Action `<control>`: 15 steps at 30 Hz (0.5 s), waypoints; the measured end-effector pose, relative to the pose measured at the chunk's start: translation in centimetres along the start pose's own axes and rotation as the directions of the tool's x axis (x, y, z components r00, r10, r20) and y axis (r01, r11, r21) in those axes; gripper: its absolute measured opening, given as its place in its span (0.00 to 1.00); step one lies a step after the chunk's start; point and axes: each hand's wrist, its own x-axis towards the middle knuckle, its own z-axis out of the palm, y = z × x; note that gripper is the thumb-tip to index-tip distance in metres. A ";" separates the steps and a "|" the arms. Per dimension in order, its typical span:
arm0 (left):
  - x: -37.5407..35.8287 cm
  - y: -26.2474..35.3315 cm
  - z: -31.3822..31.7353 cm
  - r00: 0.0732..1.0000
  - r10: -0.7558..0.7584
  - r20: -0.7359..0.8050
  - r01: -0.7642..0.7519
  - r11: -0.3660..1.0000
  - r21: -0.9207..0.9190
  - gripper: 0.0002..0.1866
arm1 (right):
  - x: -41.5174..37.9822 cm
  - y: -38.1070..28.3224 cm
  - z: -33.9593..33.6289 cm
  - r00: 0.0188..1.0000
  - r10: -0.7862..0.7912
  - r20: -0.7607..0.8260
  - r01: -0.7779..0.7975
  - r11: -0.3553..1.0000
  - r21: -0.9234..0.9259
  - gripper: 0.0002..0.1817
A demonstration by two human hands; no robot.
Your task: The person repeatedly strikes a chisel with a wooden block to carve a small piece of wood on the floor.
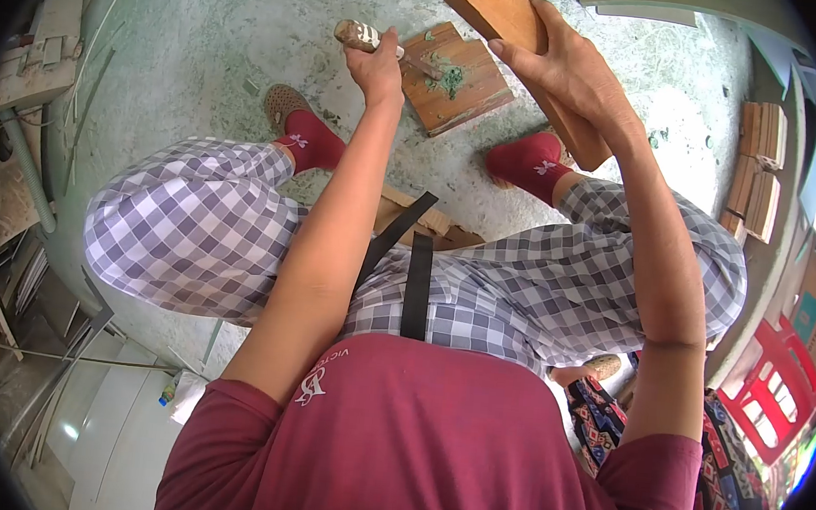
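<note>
My left hand (377,68) is closed around a wooden-handled tool (357,34) with white wrapping and a narrow metal blade. Its blade reaches over a square wooden board (439,110) on the floor, where a clump of green paste (452,80) is smeared. In my right hand (580,72) is a long orange-brown wooden plank (490,7), gripped along its edge with the thumb on the near face. The plank slants from the top of the view down to beside my right foot (530,164), and its upper end is cut off.
Green bits dot the pale floor (212,67) around my feet. Scrap wood and pipes (27,167) crowd the left side. Stacked wood blocks (758,172) and a red plastic chair (769,389) stand at the right. A wooden piece (448,229) lies below my lap.
</note>
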 end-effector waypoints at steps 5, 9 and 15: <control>-0.1 -0.6 0.0 0.992 0.121 0.019 -0.122 0.992 0.040 0.21 | -0.2 -0.1 0.1 1.000 -0.014 0.002 0.014 1.000 0.001 0.54; -1.0 0.7 0.5 0.965 0.260 0.039 -0.261 0.935 0.241 0.22 | -0.3 -0.3 0.1 1.000 -0.014 0.011 0.014 1.000 0.005 0.54; -1.1 0.5 0.6 0.971 0.237 0.030 -0.238 0.952 0.194 0.23 | -0.2 0.1 0.5 1.000 -0.019 0.007 0.018 1.000 0.007 0.54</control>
